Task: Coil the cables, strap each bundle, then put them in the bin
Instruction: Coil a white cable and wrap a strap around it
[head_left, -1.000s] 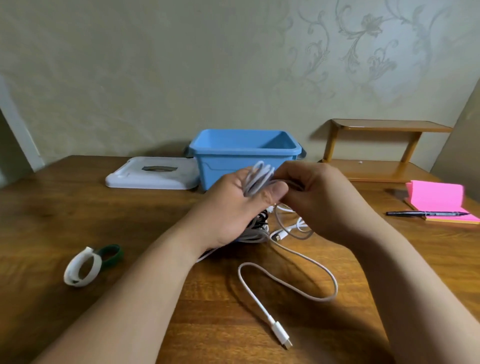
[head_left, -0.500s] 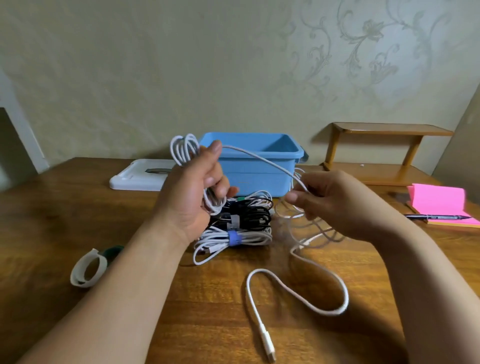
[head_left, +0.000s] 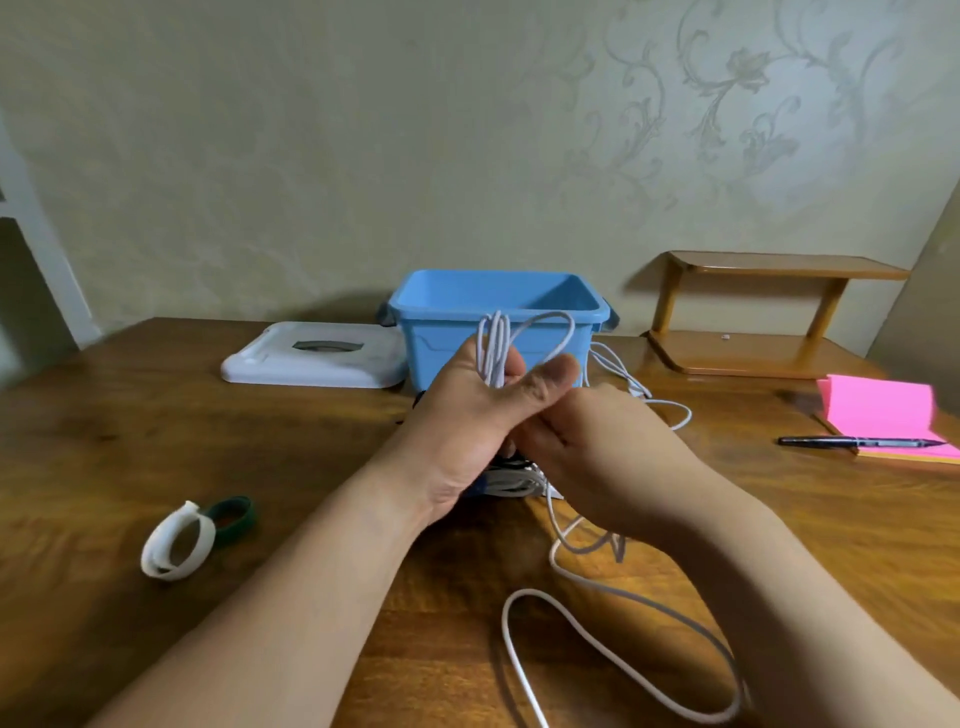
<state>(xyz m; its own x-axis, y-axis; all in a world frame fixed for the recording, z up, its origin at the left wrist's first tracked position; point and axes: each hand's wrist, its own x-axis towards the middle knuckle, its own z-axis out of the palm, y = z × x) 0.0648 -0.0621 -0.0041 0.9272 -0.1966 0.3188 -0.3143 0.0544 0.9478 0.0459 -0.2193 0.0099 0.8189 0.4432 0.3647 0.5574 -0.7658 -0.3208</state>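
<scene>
Hands meet in front of the blue bin (head_left: 447, 332), raised above the table (head_left: 156, 415). Left hand (head_left: 467, 415): palm toward the camera, thumb and fingers pinching several upright loops of the white cable (head_left: 498, 343), which stand up against the bin's front wall. Right hand (head_left: 608, 457): just right of the left and touching it below the thumb, fingers curled inward on the same cable where one wider loop comes down to it; the fingertips are hidden behind the left hand.

Surroundings, taken from the bin:
- White lid (head_left: 311, 358) lies flat just to the left, touching or nearly touching the bin.
- White strap (head_left: 176, 540) and green strap (head_left: 234, 519), each closed in a ring, lie well forward and to the left, against each other.
- Wooden shelf (head_left: 769, 312) stands to the right, by the wall.
- Pink notepad (head_left: 883, 405) is further right and forward, with a black pen (head_left: 857, 442) lying across its near edge.
- Strapped bundles (head_left: 511, 480) sit directly in front of the bin, mostly hidden by both hands; white and black cable and a blue band show there.

White cable: thin, round, clean. Loose slack falls below the right hand and runs forward in a large open curve on the table. More white cable lies beside the bin's right corner. Bin interior, as far as visible, holds no cable.
</scene>
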